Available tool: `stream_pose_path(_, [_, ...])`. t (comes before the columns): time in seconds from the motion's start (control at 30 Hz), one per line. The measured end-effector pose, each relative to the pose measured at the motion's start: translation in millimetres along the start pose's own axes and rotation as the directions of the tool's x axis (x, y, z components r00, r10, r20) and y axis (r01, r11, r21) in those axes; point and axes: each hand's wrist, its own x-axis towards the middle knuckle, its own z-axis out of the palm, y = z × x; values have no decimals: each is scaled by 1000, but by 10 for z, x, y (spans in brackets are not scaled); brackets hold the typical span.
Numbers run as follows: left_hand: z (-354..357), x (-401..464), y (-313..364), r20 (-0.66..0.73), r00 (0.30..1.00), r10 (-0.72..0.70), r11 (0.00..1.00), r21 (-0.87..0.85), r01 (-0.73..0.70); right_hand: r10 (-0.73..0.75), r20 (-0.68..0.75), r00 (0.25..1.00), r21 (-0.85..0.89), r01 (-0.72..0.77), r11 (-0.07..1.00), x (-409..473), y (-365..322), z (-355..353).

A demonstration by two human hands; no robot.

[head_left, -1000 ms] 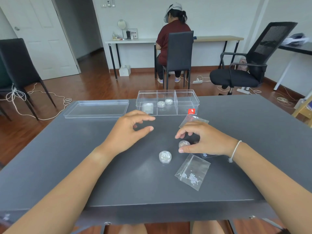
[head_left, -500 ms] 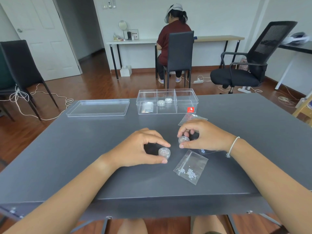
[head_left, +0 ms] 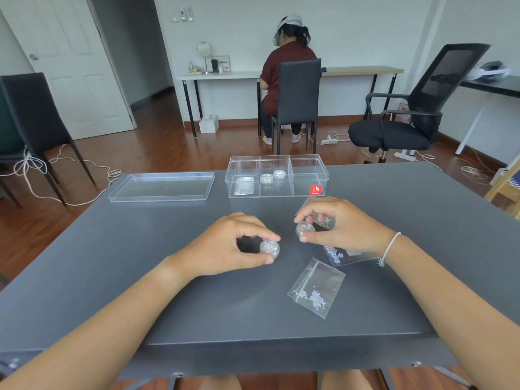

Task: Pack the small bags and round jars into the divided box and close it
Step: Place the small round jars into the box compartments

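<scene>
Head view: both hands now have a jar each. The left hand (head_left: 225, 246), which half a second ago was only settling over its round jar (head_left: 270, 249), has its thumb and forefinger pinched on the jar's sides, low over the dark surface (head_left: 112, 277); whether the jar is clear of the surface I cannot tell. The right hand (head_left: 340, 225) has lifted its own jar (head_left: 304, 228) and holds it tilted between thumb and fingers, clearly off the surface, where a second ago it was only reaching down onto it.

So the pick is done on the right and nearly done on the left, and the carry to the divided box (head_left: 277, 175) at the far edge looks to be next. That box already holds two jars in its middle compartment and one small bag in the left one; the right compartment looks empty. Its lid (head_left: 160, 187) lies apart, to the left. Three small bags remain out: one near bag (head_left: 316, 287) in front of the right hand, another (head_left: 342, 253) partly under the right wrist, a third (head_left: 305, 202) behind the knuckles.
</scene>
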Motion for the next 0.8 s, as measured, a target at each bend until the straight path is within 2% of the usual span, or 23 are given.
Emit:
stream_pose_path(0.1, [-124,127,-26,-41,999,2,1000,-16,-3,-15,-51,999,3,15,1000,50,-5,-75])
stream_pose_path(0.23, [-323,385,-68,-162,986,-21,999,-43,14,-36,-99,994,-14,34,999,153,-10,-186])
stream_pose_path(0.33, [-464,648,-111,-240,971,-9,1000,7,11,-58,-149,987,-18,56,998,236,-9,-237])
stream_pose_path(0.43, [-562,950,-188,-268,959,-90,994,37,104,-71,-194,978,-8,71,997,348,4,-290])
stream_pose_path(0.53, [-616,1225,-262,-218,966,-137,987,53,152,-79,-272,959,-2,81,997,462,60,-348])
stream_pose_path(0.63, [-628,1440,-321,-99,980,-171,974,130,183,-54,-377,924,19,66,998,510,169,-347])
stream_pose_path(0.8, [-618,1654,-374,129,948,-290,938,235,255,-38,-404,914,20,50,999,498,305,-303])
